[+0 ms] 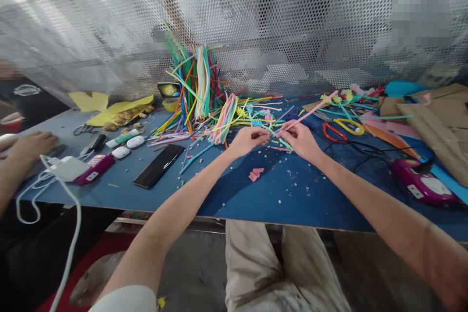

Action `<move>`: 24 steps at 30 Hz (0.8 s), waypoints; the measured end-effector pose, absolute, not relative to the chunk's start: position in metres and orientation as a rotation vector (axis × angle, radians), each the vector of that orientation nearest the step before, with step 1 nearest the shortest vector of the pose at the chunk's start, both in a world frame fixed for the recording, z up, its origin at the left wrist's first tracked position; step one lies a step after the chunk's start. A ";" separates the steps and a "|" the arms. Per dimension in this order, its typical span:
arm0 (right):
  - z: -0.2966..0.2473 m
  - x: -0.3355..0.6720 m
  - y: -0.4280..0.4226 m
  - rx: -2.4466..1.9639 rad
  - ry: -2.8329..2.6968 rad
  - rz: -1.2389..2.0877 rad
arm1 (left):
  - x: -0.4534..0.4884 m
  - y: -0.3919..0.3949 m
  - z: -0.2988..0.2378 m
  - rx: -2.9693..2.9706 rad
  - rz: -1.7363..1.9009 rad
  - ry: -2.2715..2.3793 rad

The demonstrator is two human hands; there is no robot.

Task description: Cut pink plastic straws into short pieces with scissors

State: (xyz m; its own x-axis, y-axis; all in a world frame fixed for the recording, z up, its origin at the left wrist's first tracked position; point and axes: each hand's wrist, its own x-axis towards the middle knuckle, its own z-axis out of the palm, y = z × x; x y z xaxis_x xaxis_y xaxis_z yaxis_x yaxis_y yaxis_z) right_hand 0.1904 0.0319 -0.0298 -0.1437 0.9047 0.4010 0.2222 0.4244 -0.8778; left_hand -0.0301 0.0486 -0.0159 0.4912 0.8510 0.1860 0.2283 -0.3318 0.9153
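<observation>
I have the right hand (298, 139) closed on a pink stem (316, 107), which slants up and away to the right over the counter (219, 195). The left hand (252, 140) sits just beside it at the stem's lower end, fingertips drawn together; I can't tell whether they grip it. Nearer me on the counter lie short pink pieces (256, 174). I see a phone (159, 165) left of them and scissors (343, 130) beyond the right wrist.

Two wearer's hands (251, 140) (299, 139) — two purple devices (95, 169) (420, 183)
</observation>
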 end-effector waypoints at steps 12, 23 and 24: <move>-0.024 0.191 0.028 -0.949 -1.769 0.822 | -0.026 0.041 -0.014 1.625 0.873 0.864; -0.031 0.188 0.031 -0.934 -1.645 0.956 | -0.023 0.037 -0.011 1.513 0.787 0.869; -0.031 0.188 0.031 -0.934 -1.649 0.959 | -0.023 0.037 -0.011 1.513 0.784 0.865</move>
State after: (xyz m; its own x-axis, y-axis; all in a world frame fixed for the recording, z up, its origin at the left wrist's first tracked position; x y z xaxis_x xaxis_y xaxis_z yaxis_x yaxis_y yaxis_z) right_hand 0.1883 0.0312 -0.0310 -0.2304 0.9051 0.3574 0.1364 0.3937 -0.9091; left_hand -0.0231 0.0369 -0.0111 0.5027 0.8644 0.0062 0.0910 -0.0601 0.9940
